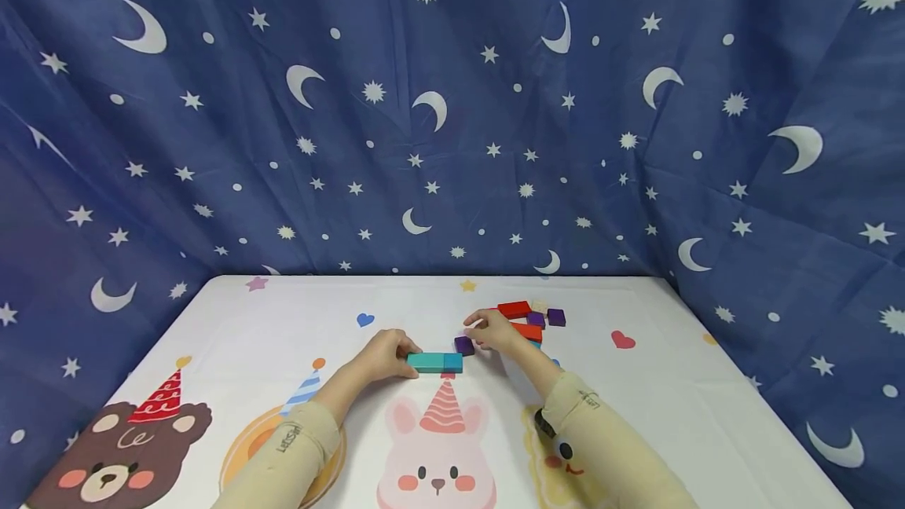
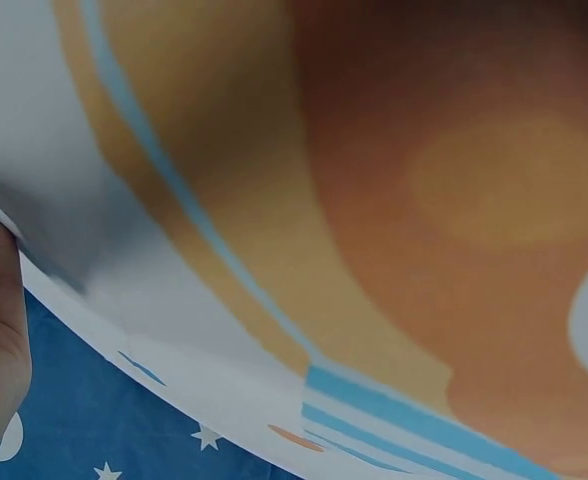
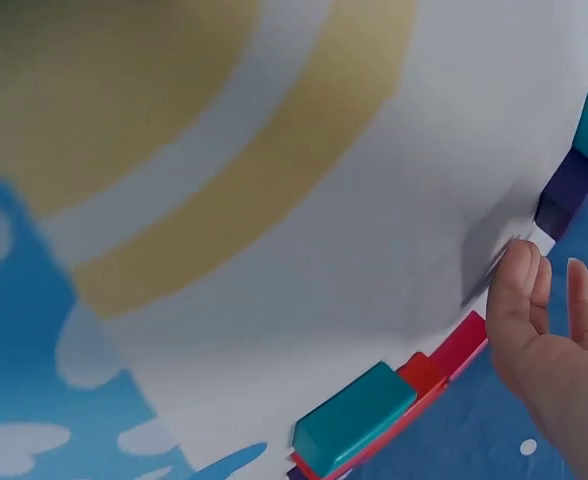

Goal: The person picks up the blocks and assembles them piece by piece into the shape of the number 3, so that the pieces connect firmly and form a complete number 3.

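Observation:
In the head view a long teal block [image 1: 426, 363] and a short blue block [image 1: 453, 363] lie end to end on the white tablecloth. My left hand [image 1: 385, 353] holds the teal block's left end, thumb on the near side and fingers on the far side. In the left wrist view only part of the left hand [image 2: 2, 320] shows, without the block. Just behind the blue block sits a small dark purple block [image 1: 463, 346]. Close to its right is my right hand [image 1: 495, 331], its fingers loosely bent and holding nothing. The right wrist view shows these fingers apart beside the purple block [image 3: 566, 195].
Beyond the right hand lies a loose group of blocks: red blocks [image 1: 514, 309], purple blocks [image 1: 556, 317] and a cream block [image 1: 540, 307]. The right wrist view adds a teal block [image 3: 359, 420] there. A blue star-and-moon curtain [image 1: 452, 140] hangs behind the table.

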`<state>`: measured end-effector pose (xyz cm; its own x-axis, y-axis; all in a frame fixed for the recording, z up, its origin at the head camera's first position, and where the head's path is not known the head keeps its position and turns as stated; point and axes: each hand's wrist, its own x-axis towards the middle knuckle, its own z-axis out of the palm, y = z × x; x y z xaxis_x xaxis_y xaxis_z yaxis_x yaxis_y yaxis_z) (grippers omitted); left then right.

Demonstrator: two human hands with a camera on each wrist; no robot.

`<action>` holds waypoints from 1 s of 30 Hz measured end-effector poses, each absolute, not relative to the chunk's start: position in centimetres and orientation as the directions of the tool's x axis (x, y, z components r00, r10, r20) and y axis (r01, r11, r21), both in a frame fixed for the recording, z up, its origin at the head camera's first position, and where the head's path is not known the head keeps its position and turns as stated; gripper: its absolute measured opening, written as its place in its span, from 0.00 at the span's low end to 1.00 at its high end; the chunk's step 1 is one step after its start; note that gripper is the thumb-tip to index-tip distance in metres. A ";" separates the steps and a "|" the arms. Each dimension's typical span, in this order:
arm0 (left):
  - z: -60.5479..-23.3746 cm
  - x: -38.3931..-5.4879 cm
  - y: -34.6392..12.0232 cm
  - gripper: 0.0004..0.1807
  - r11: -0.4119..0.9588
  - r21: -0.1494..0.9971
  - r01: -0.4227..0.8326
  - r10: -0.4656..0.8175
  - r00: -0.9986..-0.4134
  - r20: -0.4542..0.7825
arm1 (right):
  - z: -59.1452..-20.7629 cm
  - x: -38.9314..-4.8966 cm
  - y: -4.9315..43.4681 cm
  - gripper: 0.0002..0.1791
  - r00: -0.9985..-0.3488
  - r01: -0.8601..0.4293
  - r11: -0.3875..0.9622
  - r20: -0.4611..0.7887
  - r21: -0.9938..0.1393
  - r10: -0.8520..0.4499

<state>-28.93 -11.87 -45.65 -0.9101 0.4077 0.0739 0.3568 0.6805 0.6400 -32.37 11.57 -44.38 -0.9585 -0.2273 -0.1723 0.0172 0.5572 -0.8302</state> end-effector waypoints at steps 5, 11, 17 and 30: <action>-46.0 -28.8 -11.9 0.18 0.679 0.642 0.356 0.405 -0.911 0.077 | -43.9 -31.7 12.2 0.12 -0.962 -0.046 0.549 -0.111 -0.835 -0.249; -46.4 -28.5 -11.7 0.18 0.668 0.647 0.368 0.415 -0.906 0.087 | -43.1 -30.8 13.3 0.13 -0.956 -0.159 0.579 -0.023 -0.799 -0.293; -46.4 -28.2 -11.9 0.17 0.665 0.646 0.374 0.412 -0.906 0.099 | -42.7 -30.7 14.4 0.13 -0.930 -0.282 0.560 0.079 -0.779 -0.358; -46.2 -28.9 -11.8 0.18 0.666 0.638 0.387 0.416 -0.902 0.113 | -42.9 -32.4 18.1 0.09 -0.955 -0.289 0.717 0.245 -0.634 -0.168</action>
<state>-28.85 -11.82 -46.16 -0.9024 0.4158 0.1126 0.3866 0.6663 0.6376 -32.43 18.13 -42.92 -0.9548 -0.1681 0.2452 -0.2891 0.7170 -0.6343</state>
